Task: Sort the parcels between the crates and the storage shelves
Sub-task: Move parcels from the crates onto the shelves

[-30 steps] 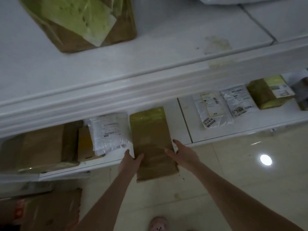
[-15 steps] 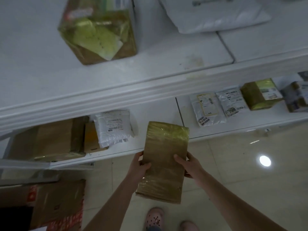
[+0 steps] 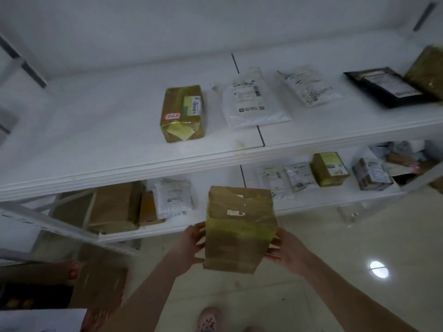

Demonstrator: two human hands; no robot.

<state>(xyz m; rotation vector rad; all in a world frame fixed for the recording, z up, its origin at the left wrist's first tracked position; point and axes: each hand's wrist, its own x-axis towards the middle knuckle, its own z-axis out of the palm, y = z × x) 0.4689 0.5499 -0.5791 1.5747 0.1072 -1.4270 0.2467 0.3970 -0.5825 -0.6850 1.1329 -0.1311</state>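
Note:
A brown cardboard parcel [image 3: 238, 226] wrapped in yellowish tape is held up in front of the white storage shelves, clear of the lower shelf [image 3: 215, 222]. My left hand [image 3: 191, 245] grips its left side and my right hand [image 3: 286, 250] grips its right side. On the upper shelf [image 3: 107, 130] lie a taped brown box with a pink label [image 3: 183, 113], two white mailer bags [image 3: 251, 99] [image 3: 309, 86] and a black mailer [image 3: 386, 86]. The lower shelf carries brown boxes [image 3: 112, 207], a white bag [image 3: 173, 197] and several small parcels [image 3: 329, 168] to the right.
An open cardboard carton [image 3: 96, 283] stands on the floor at lower left beside a slanted white shelf brace [image 3: 55, 226]. The glossy tiled floor [image 3: 359, 248] extends to the right with a light reflection. A pink shoe [image 3: 209, 319] shows at the bottom edge.
Both hands have pulled the brown parcel out of the lower shelf and raised it towards me. My view has tilted up, so the upper shelf's parcels are now in sight.

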